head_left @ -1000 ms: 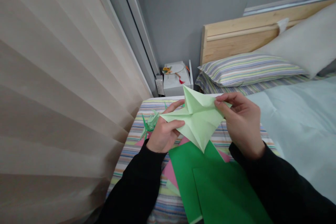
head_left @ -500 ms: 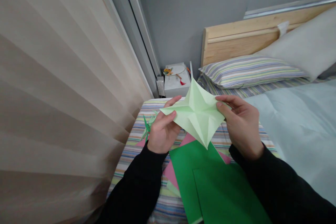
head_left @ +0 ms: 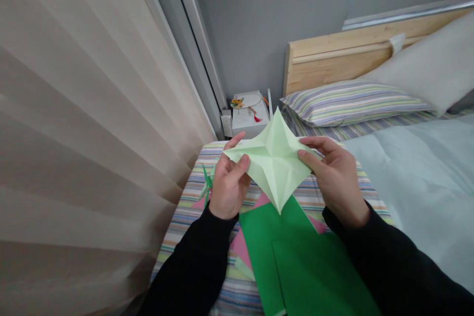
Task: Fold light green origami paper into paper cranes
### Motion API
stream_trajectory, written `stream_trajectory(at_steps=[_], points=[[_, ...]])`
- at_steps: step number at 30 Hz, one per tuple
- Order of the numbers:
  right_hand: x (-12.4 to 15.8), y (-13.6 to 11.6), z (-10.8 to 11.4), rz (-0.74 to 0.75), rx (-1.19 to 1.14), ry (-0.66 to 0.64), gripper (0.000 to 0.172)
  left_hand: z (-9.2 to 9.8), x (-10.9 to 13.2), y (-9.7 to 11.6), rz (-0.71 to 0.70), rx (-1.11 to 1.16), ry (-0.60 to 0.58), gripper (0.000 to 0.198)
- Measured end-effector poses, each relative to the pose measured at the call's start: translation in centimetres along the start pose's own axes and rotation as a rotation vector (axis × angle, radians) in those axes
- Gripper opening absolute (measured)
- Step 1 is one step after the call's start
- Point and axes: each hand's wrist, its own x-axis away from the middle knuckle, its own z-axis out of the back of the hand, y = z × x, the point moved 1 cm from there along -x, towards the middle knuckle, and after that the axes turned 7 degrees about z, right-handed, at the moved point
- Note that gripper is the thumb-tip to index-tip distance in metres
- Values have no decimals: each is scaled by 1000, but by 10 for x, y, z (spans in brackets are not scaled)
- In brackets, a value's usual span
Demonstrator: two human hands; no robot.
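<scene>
A pale green sheet of origami paper, creased into a four-pointed star shape, is held up between both hands. My left hand pinches its left corner, thumb on top and fingers behind. At the opposite corner, my right hand grips the paper between thumb and fingers. Below lie dark green sheets, overlapping pink paper. Beyond my left wrist sits a folded green paper figure, partly hidden by that hand.
The papers lie on a striped cloth surface. A pleated curtain hangs close on the left. On the right is a bed with a light blue cover and a striped pillow. A white stand holds a round fan.
The pale green paper has turned slightly, its near point swinging left and its far point right. My hands have shifted a little to the left, still holding both corners.
</scene>
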Motion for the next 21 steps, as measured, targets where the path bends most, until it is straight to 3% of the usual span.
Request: stream_trajectory(at_steps=[6, 11, 15, 19, 21], points=[[3, -1, -3, -68, -40, -151, 22, 0, 1, -5, -94, -26, 78, 42], [5, -8, -5, -318, -212, -179, 26, 4, 0, -5, -147, 110, 37, 65], [6, -12, -6, -505, -345, -250, 22, 6, -3, -4, -260, -11, 9, 32], [9, -14, -8, -547, -323, -444, 21, 6, -3, -6, -206, -94, -75, 29], [9, -14, -8, -414, -220, -515, 28, 7, -3, -7, -153, -118, -66, 28]])
